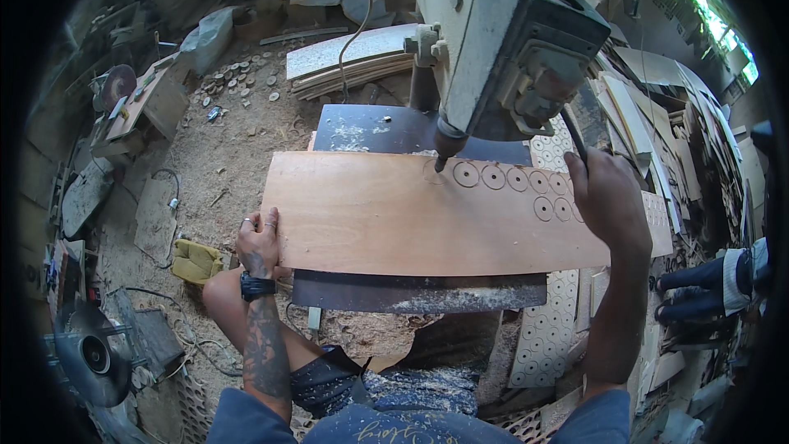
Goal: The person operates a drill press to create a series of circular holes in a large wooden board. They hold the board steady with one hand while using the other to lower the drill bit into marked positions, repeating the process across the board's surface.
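A long plywood board (362, 214) lies across the dark table (419, 292) of a drill press (493, 41). My left hand (258, 240) grips the board's left end, fingers at its edge. With my right hand (606, 193) I grasp the feed lever (574, 133) of the press, to the right of its head. Under the chuck (450, 138), the cutting bit (440, 165) is at the board's surface near the far edge, where a faint ring shows. Right of it run several cut circles (493, 177), each with a small centre hole.
Behind the table stand stacked boards (353, 57). Loose wooden discs (238, 78) lie on the sawdust-covered floor (222, 156). A perforated offcut (546, 337) sits right of the table. Scrap sheets (682, 131) pile up on the right; a fan (94, 353) stands at lower left.
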Demonstrator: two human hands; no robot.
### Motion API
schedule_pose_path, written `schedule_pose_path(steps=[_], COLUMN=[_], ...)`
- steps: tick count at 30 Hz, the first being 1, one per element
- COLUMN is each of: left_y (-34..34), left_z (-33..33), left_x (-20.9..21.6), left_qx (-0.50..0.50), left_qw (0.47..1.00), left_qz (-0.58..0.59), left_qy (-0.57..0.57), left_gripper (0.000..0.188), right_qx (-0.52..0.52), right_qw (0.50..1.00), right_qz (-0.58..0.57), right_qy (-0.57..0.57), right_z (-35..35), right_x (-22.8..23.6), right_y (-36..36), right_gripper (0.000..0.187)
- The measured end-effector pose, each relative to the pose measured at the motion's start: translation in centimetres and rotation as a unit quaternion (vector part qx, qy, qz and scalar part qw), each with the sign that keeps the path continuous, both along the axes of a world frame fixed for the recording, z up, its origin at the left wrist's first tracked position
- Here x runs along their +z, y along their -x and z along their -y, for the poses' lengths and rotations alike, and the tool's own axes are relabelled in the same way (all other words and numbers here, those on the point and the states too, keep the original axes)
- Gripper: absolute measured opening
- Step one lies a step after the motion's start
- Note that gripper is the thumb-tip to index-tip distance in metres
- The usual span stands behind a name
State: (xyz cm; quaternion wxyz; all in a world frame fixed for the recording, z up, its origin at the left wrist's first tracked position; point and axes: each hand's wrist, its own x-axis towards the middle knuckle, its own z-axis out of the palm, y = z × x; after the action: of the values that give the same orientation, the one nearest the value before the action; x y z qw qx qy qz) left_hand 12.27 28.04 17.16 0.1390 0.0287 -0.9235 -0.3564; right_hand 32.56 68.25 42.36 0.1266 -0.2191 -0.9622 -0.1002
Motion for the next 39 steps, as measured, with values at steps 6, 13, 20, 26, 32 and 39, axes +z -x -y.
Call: schedule_pose_path(steps=[6, 13, 20, 26, 32, 39], left_y=[0.2, -0.1, 0.0, 0.1, 0.1, -0.2], left_z=[0.0, -0.1, -0.1, 0.0, -0.1, 0.1], left_x=[0.3, 0.6, 0.4, 0.1, 0.4, 0.1], left_qx=[0.007, 0.013, 0.000, -0.003, -0.001, -0.009], left_qw=[0.998, 0.998, 0.999, 0.999, 0.998, 0.999], left_qz=[0.061, 0.055, 0.049, 0.046, 0.055, 0.043], left_qy=[-0.030, -0.017, -0.021, -0.026, -0.022, -0.026], left_gripper=[0.053, 0.050, 0.049, 0.049, 0.050, 0.053], right_qx=[-0.052, 0.047, 0.073, 0.076, 0.099, 0.092], right_qw=[0.890, 0.909, 0.903, 0.901, 0.895, 0.901], right_qz=[-0.090, -0.217, -0.276, -0.301, -0.337, -0.331], right_qy=[0.445, 0.353, 0.320, 0.303, 0.276, 0.265], right_z=[-1.7, -2.2, -2.9, -3.3, -3.5, -4.2], right_x=[-2.1, -7.8, -10.8, -12.7, -13.7, -14.7], right_y=[1.7, 2.9, 4.2, 5.2, 5.9, 6.6], right_gripper=[0.047, 0.049, 0.046, 0.037, 0.033, 0.032])
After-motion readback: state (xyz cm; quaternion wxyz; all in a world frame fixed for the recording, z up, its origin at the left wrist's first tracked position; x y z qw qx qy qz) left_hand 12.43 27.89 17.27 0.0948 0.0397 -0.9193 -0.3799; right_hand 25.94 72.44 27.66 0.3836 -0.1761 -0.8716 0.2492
